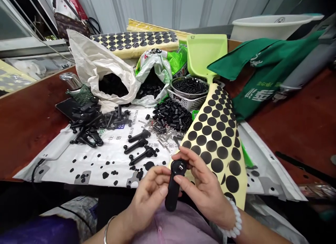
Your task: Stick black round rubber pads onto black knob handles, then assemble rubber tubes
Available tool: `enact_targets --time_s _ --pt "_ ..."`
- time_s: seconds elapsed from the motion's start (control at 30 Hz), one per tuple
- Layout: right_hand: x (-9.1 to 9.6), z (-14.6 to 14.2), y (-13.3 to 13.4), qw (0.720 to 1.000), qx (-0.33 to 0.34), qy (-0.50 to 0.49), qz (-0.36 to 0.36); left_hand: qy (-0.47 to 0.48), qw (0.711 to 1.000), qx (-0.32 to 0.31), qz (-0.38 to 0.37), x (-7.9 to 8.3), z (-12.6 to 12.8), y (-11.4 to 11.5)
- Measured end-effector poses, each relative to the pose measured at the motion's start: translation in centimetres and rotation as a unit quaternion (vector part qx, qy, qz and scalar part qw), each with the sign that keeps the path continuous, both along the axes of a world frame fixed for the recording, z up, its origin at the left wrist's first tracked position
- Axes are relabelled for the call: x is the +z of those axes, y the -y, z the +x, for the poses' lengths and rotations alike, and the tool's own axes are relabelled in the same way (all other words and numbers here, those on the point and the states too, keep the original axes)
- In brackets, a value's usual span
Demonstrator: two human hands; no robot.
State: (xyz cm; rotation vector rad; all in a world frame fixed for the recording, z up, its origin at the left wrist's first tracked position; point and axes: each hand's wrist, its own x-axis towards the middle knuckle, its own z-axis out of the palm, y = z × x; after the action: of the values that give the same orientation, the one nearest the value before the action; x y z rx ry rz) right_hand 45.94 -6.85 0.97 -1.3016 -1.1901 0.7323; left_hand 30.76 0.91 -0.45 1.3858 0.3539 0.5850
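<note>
Through the head camera I see the right hand [204, 189] pinching the round end of a black handle [172, 195] between thumb and fingers, the left hand [145, 198] closed about its narrower length, just before the near edge of the white sheet [59, 166]. A sheet of black discs [207, 156] slopes behind the right hand — covering part of the surface there — while three similar handles [136, 146] lie beyond the left. Farther back I note heaped black cylinders [177, 115], a white basket [183, 101] and a light-green dustpan [207, 55].
</note>
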Motion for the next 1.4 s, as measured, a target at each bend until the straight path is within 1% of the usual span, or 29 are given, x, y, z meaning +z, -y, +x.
enact_targets --time_s 0.03,0.07,0.1,0.13,0.17,0.23,0.3,0.33,0.4,0.47,0.57,0.67,0.83,1.2,1.4 --pt "-0.1 -0.1 0.1 1.000 -0.002 0.016 0.004 0.008 0.996 -0.007 -0.093 -0.1 0.3 0.2" --pt "-0.2 -0.1 0.1 0.999 0.000 0.034 0.010 0.013 0.988 -0.015 -0.155 -0.1 0.7 0.4" --pt "-0.2 -0.1 0.1 0.999 -0.001 0.047 0.018 0.012 0.982 -0.020 -0.185 -0.1 0.9 0.4" --pt "-0.1 0.0 0.1 0.998 -0.011 0.052 0.030 0.007 0.981 -0.021 -0.194 0.0 1.1 0.4" --pt "0.2 0.3 0.0 0.998 -0.030 0.043 0.042 0.000 0.981 -0.018 -0.191 0.1 1.2 0.3" --pt "1.1 1.0 -0.1 0.995 -0.087 -0.016 0.039 -0.009 0.984 -0.005 -0.177 0.3 1.2 0.1" --pt "2.3 1.8 -0.3 0.987 -0.122 -0.108 -0.005 -0.021 0.986 0.016 -0.165 0.5 1.1 -0.1" --pt "2.9 2.1 -0.3 0.980 -0.116 -0.154 -0.039 -0.028 0.987 0.027 -0.158 0.5 1.1 -0.1" --pt "3.7 2.3 -0.4 0.966 -0.078 -0.224 -0.107 -0.047 0.988 0.049 -0.142 0.5 1.1 -0.1" --pt "4.1 2.1 -0.5 0.954 -0.034 -0.255 -0.154 -0.062 0.988 0.059 -0.125 0.5 1.3 -0.1" --pt "3.8 1.5 -0.7 0.948 0.003 -0.265 -0.178 -0.068 0.989 0.066 -0.111 0.6 1.4 0.1" --pt "3.2 1.1 -1.1 0.945 0.014 -0.277 -0.175 -0.059 0.990 0.063 -0.109 0.9 1.3 0.2" --pt "2.8 1.0 -1.5 0.946 0.010 -0.277 -0.169 -0.043 0.992 0.058 -0.107 1.3 1.0 0.0" --pt "2.3 0.8 -1.6 0.951 -0.006 -0.264 -0.162 -0.032 0.993 0.051 -0.102 1.1 1.2 0.2" --pt "1.8 0.7 -1.5 0.956 -0.018 -0.247 -0.160 -0.034 0.991 0.072 -0.106 0.9 1.4 0.3"
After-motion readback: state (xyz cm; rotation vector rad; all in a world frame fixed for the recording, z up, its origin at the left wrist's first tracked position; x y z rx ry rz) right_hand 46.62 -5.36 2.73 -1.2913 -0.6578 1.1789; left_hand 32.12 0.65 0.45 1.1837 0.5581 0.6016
